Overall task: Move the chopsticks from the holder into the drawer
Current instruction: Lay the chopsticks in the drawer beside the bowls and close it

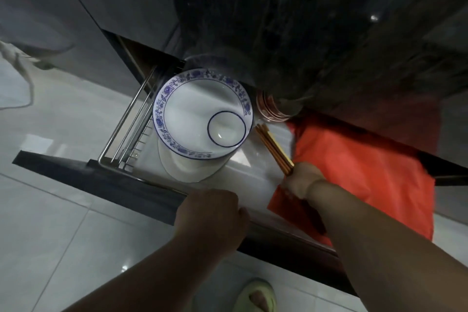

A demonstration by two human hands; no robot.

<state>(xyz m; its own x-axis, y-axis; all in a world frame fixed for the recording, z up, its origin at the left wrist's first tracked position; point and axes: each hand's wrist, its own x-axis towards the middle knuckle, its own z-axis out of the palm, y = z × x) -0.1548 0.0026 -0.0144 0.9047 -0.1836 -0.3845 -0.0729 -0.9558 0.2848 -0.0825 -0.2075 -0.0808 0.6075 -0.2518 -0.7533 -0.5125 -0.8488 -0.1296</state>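
Observation:
A bundle of brown wooden chopsticks (273, 148) is gripped at its near end by my right hand (301, 180), inside the pulled-out drawer (126, 180). The sticks slant away from my hand toward the back of the drawer, to the right of a stack of white bowls with blue flower rims (200, 109). My left hand (212, 213) is closed over the drawer's dark front edge. No chopstick holder is in view.
A chrome wire rack (126, 129) lines the drawer's left side. Copper-coloured bowls (269, 109) sit at the back under the dark stone countertop (304, 20). An orange cloth (354, 167) lies at the drawer's right. White floor tiles and my green slipper (258, 296) are below.

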